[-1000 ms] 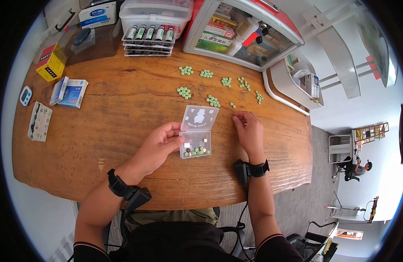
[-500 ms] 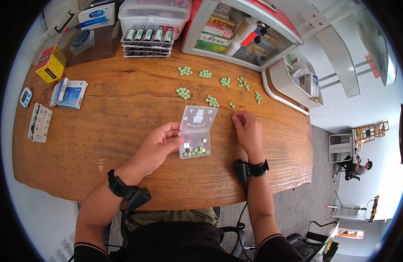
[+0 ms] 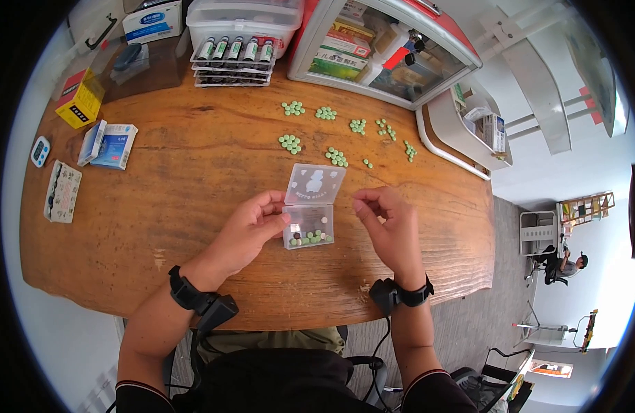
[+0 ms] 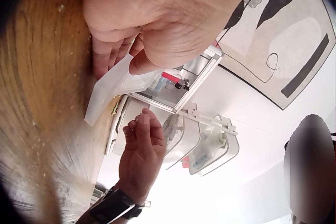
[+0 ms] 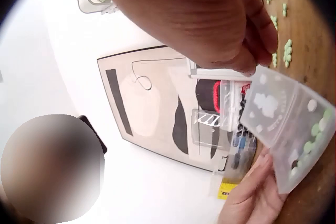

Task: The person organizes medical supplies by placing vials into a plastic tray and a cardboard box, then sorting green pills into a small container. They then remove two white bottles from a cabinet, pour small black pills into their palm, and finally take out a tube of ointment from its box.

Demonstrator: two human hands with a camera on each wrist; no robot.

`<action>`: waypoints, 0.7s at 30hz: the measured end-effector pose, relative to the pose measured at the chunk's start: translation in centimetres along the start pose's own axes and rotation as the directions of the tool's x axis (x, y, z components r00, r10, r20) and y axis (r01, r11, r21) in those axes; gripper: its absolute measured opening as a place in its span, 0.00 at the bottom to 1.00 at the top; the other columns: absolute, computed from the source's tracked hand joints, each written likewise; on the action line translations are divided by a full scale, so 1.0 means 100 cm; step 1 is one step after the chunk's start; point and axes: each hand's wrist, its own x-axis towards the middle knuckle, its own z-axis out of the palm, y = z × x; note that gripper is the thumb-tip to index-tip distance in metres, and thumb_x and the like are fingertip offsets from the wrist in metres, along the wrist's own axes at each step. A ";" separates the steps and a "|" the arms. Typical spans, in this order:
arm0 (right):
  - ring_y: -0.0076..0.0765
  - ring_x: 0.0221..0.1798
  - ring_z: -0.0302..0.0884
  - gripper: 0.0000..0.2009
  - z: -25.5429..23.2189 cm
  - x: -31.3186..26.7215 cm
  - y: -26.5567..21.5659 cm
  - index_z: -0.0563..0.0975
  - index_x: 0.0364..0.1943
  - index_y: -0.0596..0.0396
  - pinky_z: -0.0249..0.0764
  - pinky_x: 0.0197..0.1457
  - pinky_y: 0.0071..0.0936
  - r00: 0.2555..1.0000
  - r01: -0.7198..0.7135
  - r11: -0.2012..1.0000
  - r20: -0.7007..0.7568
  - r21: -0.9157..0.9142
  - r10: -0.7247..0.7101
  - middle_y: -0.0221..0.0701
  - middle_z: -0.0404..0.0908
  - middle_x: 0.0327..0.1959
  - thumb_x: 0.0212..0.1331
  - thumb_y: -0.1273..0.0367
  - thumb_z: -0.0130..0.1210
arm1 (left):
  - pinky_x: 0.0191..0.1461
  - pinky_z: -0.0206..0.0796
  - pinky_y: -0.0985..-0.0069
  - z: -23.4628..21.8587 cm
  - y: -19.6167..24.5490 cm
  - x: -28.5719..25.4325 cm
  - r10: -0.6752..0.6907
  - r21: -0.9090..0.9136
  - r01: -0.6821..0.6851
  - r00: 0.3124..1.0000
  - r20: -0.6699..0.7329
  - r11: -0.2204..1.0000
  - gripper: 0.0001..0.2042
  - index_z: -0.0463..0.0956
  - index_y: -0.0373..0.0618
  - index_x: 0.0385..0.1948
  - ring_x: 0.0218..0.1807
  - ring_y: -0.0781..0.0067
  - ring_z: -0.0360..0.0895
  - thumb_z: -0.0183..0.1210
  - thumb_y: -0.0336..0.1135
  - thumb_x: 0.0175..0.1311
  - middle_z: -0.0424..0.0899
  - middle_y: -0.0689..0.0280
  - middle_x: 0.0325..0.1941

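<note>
The left hand (image 3: 252, 224) holds the small clear pill case (image 3: 309, 206) by its left edge, thumb and fingertips curled against the side of the tray where it lies on the wooden table (image 3: 186, 172). The right hand (image 3: 389, 224) is lifted off the table just to the right of the case, its thumb and forefinger brought together in a pinch at the tip; whether anything lies between them is too small to tell.

The case is a clear plastic box with a hinged lid, which stands open and tilts away from the person; the lid bears a pale printed figure and a line of lettering. Its tray sits flat on the wood, near the middle of the table's near half, and holds several green tablets (image 3: 316, 237) along its near edge, with a few dark and pale ones beside them. The right wrist view shows the same case from the side, the lid raised and the green tablets lying in the tray.

Beyond the case, small clusters of loose green tablets (image 3: 290, 144) lie in two rows across the table. At the far edge stand a tray of small bottles (image 3: 236, 51) and a glass-fronted cabinet (image 3: 383, 51); boxes (image 3: 111, 146) lie to the left.
</note>
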 end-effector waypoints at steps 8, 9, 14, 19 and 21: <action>0.31 0.37 0.85 0.14 0.005 -0.007 -0.025 0.82 0.52 0.61 0.81 0.44 0.27 0.987 -0.023 0.995 0.159 0.098 0.007 0.37 0.86 0.36 0.62 0.75 0.63 | 0.66 0.72 0.69 0.002 0.002 0.000 0.000 -0.017 0.000 1.000 -0.004 1.000 0.16 0.68 0.35 0.63 0.61 0.71 0.77 0.50 0.25 0.76 0.78 0.60 0.60; 0.30 0.38 0.86 0.16 0.006 -0.008 -0.026 0.81 0.54 0.60 0.81 0.44 0.26 0.989 -0.080 0.991 0.131 0.107 0.066 0.37 0.86 0.36 0.62 0.75 0.63 | 0.66 0.72 0.69 0.002 0.003 -0.001 -0.003 -0.029 0.003 1.000 -0.006 1.000 0.16 0.68 0.35 0.63 0.61 0.71 0.77 0.50 0.25 0.76 0.78 0.60 0.60; 0.30 0.38 0.85 0.16 0.001 -0.005 -0.020 0.81 0.54 0.60 0.81 0.46 0.27 0.997 -0.051 0.992 0.066 0.112 0.044 0.36 0.87 0.36 0.61 0.76 0.63 | 0.66 0.72 0.70 0.001 0.002 0.000 0.006 -0.031 -0.006 1.000 0.007 1.000 0.16 0.68 0.35 0.63 0.60 0.71 0.77 0.50 0.25 0.76 0.78 0.60 0.60; 0.30 0.40 0.85 0.15 0.006 -0.007 -0.012 0.82 0.52 0.60 0.80 0.46 0.28 0.997 -0.006 0.997 0.076 0.071 0.000 0.36 0.86 0.38 0.60 0.77 0.63 | 0.66 0.72 0.70 0.001 0.002 -0.002 0.021 -0.025 -0.021 1.000 0.006 0.999 0.16 0.69 0.35 0.63 0.60 0.71 0.78 0.50 0.25 0.76 0.79 0.60 0.59; 0.31 0.41 0.84 0.15 0.006 -0.008 -0.010 0.83 0.51 0.59 0.80 0.46 0.28 0.997 -0.017 0.998 0.079 0.061 0.012 0.36 0.85 0.39 0.59 0.78 0.63 | 0.66 0.72 0.70 0.001 0.001 -0.001 0.020 -0.017 -0.020 1.000 0.002 1.000 0.16 0.69 0.35 0.62 0.60 0.71 0.78 0.50 0.25 0.76 0.79 0.61 0.58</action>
